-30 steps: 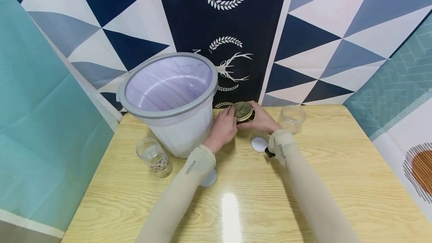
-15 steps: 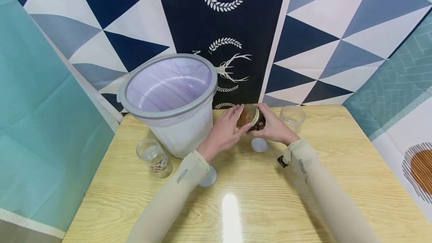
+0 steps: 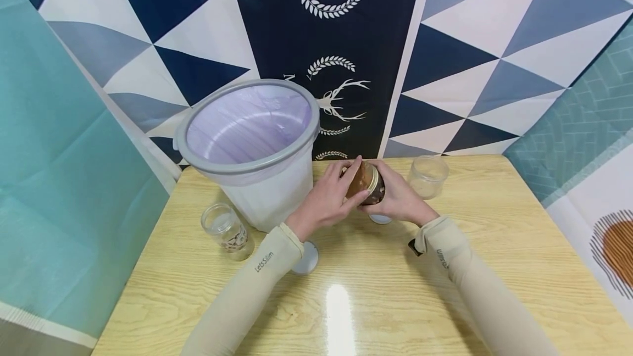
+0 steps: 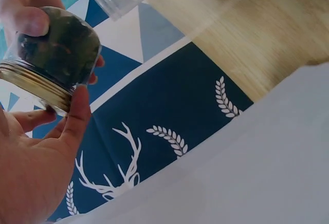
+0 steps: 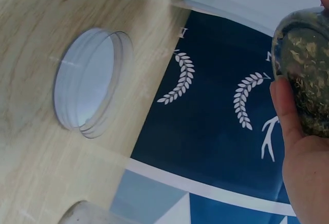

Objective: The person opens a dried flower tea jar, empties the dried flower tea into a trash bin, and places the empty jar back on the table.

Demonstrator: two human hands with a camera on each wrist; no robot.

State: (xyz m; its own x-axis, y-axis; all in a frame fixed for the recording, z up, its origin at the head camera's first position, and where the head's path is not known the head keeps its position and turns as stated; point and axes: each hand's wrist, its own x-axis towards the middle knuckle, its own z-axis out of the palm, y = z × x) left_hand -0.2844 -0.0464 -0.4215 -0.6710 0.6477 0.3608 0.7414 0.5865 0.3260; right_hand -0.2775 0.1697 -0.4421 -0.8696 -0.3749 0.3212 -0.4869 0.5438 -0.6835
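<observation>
A clear jar [image 3: 379, 194] with a gold screw lid [image 4: 38, 88] is held between both hands above the back middle of the table, tipped so its lid faces left. Dark, leafy-looking contents with pale yellowish flecks show through its wall in the right wrist view. My left hand [image 3: 323, 199] grips the lid, thumb and fingers at its edge. Around the jar's body curls my right hand [image 3: 399, 198], its thumb against the wall in the left wrist view. A white disc-shaped lid [image 3: 381, 218] with a clear rim lies on the wooden table [image 3: 395, 290] just below the jar, partly covered by it.
A large white bin [image 3: 247, 168] with a grey rim and purple liner stands at left, beside my left hand. Clear empty jars stand at left [image 3: 227, 229] and right [image 3: 427, 177]. Another white lid [image 3: 306, 259] lies near my left sleeve. Patterned cloth [image 3: 341, 43] hangs behind.
Both hands have brought the jar nearer and slightly right, over the white lid. The jar has tipped from nearly upright to lid facing left, and my left hand has shifted onto the lid.
</observation>
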